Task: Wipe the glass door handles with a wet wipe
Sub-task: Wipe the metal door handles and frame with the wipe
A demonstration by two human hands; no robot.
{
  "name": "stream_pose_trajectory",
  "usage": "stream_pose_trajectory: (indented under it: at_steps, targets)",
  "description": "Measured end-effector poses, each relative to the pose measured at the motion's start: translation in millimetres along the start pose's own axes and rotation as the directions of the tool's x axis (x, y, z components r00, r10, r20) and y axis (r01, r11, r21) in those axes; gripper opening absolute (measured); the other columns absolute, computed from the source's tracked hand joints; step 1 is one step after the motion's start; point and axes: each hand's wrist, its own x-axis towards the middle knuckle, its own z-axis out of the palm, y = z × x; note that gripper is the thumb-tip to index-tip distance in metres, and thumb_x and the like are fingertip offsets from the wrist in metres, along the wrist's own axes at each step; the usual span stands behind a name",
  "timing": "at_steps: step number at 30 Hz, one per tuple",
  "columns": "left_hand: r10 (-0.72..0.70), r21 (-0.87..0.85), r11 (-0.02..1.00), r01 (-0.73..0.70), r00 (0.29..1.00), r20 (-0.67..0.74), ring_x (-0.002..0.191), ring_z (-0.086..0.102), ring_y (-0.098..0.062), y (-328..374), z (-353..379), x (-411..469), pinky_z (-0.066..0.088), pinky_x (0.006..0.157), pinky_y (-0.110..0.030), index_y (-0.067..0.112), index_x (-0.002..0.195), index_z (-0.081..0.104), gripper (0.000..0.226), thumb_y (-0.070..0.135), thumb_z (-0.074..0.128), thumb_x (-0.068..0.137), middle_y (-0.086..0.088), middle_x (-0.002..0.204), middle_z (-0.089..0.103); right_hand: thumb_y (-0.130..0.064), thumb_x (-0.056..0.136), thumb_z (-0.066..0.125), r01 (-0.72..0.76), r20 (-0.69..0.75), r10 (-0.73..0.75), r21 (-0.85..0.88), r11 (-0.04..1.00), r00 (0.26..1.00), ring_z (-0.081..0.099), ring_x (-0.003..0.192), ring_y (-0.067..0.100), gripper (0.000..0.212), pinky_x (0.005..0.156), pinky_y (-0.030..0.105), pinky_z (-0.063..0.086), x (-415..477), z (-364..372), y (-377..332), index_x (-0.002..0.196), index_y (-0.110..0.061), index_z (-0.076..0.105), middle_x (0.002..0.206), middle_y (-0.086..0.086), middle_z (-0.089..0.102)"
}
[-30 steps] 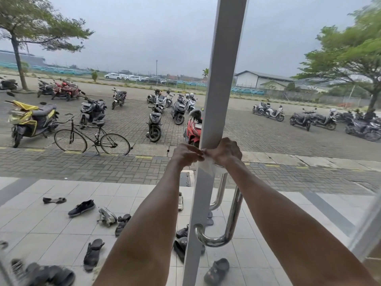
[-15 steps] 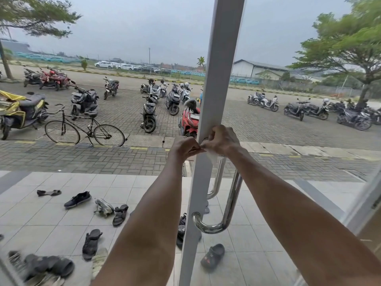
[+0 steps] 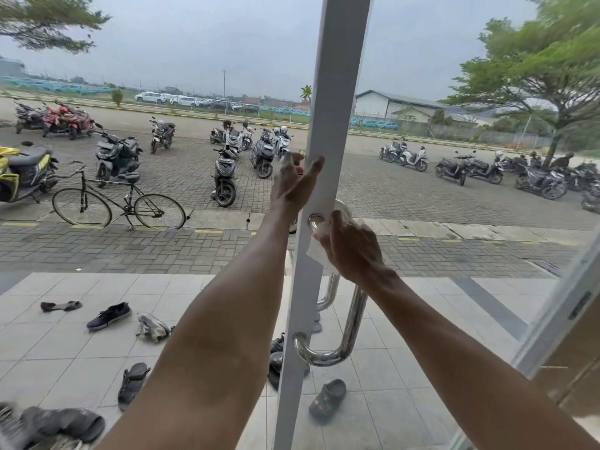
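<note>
Now parted: left hand (image 3: pixel 297 180), fingers spread flat on door frame (image 3: pixel 337 92), at 12 o'clock; right hand (image 3: pixel 349 246) clamps wet wipe (image 3: pixel 316 253) around handle (image 3: pixel 352 315) top. Wiping begins; shaft toward 6 o'clock remains.

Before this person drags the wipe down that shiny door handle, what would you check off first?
1. Wet wipe in the right hand: ok, the white sheet shows under the fingers.
2. Wipe pressed on the near handle at its top bend: ok, the hand wraps around it there.
3. Left hand steadying the white door frame: ok, open palm against its edge.
4. Path down the bar: ok, the chrome below the hand is bare to the bottom curve.
5. Outer handle behind the glass: cannot tell whether it has been wiped.
6. Wipe wet enough: cannot tell.
</note>
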Motion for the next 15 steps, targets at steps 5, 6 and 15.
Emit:
stream_pose_trajectory:
  at_steps: [5,6,15]
  targets:
    - [0.016,0.005,1.0,-0.016,0.995,0.094,0.121,0.056,-0.03,3,12,9,0.044,0.105,-0.051,0.017,0.138,0.031,0.059,0.059,0.034,0.097,-0.014,0.141,0.052,-0.03,0.099,0.043,-0.11,0.091,0.131,-0.207,0.972,0.987,0.069,0.085,0.029,0.028,0.077,0.037,0.045,20,17,-20,0.11,-0.007,0.054,0.096,0.013,0.071]
    - [0.012,0.012,1.0,-0.013,0.995,0.101,0.125,0.054,-0.031,3,12,9,0.042,0.107,-0.05,0.016,0.14,0.03,0.061,0.059,0.032,0.097,-0.013,0.144,0.049,-0.025,0.098,0.044,-0.14,0.109,0.17,-0.242,0.96,0.979,0.069,0.087,0.028,0.024,0.078,0.037,0.045,25,20,-25,0.112,-0.007,0.053,0.097,0.013,0.071]
    - [-0.022,0.115,0.993,0.015,0.998,0.058,0.151,0.016,-0.025,-5,23,12,0.011,0.122,-0.041,0.012,0.155,0.009,0.076,0.061,0.018,0.098,-0.006,0.164,0.014,-0.015,0.098,0.04,-0.161,0.107,0.192,-0.249,0.955,0.976,0.064,0.098,0.032,0.031,0.09,0.042,0.043,15,17,-20,0.127,-0.004,0.04,0.108,0.017,0.067]
